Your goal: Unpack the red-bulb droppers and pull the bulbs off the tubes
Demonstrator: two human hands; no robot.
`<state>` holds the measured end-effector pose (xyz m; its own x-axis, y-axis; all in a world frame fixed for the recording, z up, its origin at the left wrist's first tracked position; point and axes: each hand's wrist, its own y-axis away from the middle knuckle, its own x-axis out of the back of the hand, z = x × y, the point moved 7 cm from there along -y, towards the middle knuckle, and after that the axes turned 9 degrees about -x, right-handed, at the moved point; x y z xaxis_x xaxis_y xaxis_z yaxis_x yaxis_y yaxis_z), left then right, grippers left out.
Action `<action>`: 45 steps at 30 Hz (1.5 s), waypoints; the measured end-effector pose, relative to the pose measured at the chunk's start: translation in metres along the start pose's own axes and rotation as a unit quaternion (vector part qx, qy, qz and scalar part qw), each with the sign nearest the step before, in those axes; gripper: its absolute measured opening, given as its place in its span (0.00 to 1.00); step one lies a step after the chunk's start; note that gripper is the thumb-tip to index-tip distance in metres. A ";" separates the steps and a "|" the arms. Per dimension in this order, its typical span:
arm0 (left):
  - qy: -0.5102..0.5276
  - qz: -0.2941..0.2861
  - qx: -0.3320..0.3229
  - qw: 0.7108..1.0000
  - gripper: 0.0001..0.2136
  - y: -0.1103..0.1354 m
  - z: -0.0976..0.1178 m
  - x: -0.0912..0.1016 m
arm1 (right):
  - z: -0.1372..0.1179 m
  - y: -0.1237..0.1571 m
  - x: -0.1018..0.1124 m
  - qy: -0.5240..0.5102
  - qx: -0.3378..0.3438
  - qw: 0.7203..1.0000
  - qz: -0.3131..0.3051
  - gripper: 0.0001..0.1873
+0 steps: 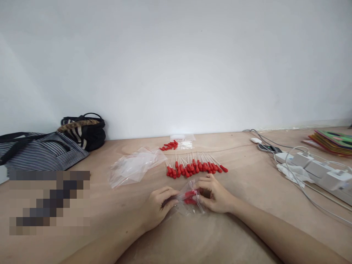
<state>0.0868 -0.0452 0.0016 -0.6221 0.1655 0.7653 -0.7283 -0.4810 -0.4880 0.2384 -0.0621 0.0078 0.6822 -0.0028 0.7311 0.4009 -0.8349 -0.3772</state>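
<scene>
My left hand (158, 205) and my right hand (216, 196) both pinch a small clear plastic bag (189, 200) low on the wooden table (247, 172); red-bulbed droppers show inside it. Just beyond lies a row of several glass droppers with red bulbs (195, 167). Farther back sits a filled bag of droppers (176, 143). A pile of empty clear bags (136, 165) rests to the left of the row.
A striped bag (41, 150) and a black bag (85, 130) lie at the back left. At the right are a power strip with chargers and cables (316, 168), a phone (269, 148) and a stack of colourful books (332, 141). A white wall stands behind.
</scene>
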 end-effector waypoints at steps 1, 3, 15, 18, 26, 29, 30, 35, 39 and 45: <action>0.001 0.001 -0.002 1.000 0.09 0.000 0.000 0.000 | 0.000 0.000 0.000 -0.015 0.000 1.000 0.009 0.06; 0.003 0.005 -0.005 1.000 0.09 0.001 -0.002 0.000 | 0.002 0.000 -0.001 -0.050 -0.005 0.998 0.031 0.11; 0.014 -0.012 0.028 0.999 0.08 -0.002 -0.002 0.003 | 0.005 -0.004 0.015 -0.066 -0.046 0.996 -0.023 0.06; 0.018 -0.024 0.043 0.999 0.09 -0.003 -0.002 0.003 | 0.019 -0.004 0.022 -0.096 -0.075 0.991 -0.052 0.05; 0.008 -0.019 0.057 0.998 0.09 -0.001 -0.009 0.003 | 0.019 -0.002 0.009 -0.105 -0.043 0.988 -0.101 0.21; 0.003 -0.015 0.057 0.998 0.09 0.000 -0.011 0.003 | 0.024 -0.003 0.004 -0.145 -0.057 0.982 -0.103 0.11; 0.002 -0.015 0.057 0.998 0.09 0.001 -0.012 0.003 | 0.027 -0.003 0.005 -0.165 -0.066 0.979 -0.102 0.09; 0.007 -0.019 0.061 0.998 0.10 0.003 -0.015 0.003 | 0.064 0.000 0.044 -0.249 -0.133 0.958 -0.052 0.10; 0.011 -0.028 0.070 0.997 0.10 0.003 -0.017 0.003 | 0.108 0.016 0.097 -0.254 -0.249 0.933 0.054 0.13; -0.003 -0.014 0.059 0.998 0.09 0.003 -0.017 0.005 | 0.139 0.038 0.125 -0.133 -0.393 0.850 0.326 0.16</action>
<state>0.0767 -0.0306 -0.0029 -0.5997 0.1759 0.7806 -0.7067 -0.5741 -0.4135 0.4236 -0.0171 0.0057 0.7593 -0.5677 0.3181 -0.5750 -0.8142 -0.0804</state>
